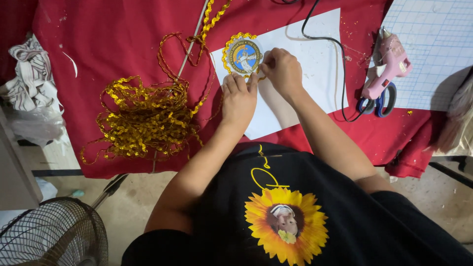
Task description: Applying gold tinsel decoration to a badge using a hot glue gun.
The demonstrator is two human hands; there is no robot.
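Observation:
A round blue and white badge (243,55) edged with gold zigzag trim lies on a white sheet of paper (315,59) on the red cloth. My left hand (238,98) rests flat just below the badge, fingertips pressing on its lower edge. My right hand (283,69) is at the badge's right edge, fingers pinched on the gold trim there. A big loose heap of the same gold trim (143,118) lies to the left, with a strand running up toward the badge.
A pink glue gun (387,66) and blue-handled scissors (378,102) lie at the right, by a gridded cutting mat (433,44). A black cord (325,39) crosses the paper. A thin rod (189,44), bundled cloth (29,79) at left, a fan (54,236) on the floor.

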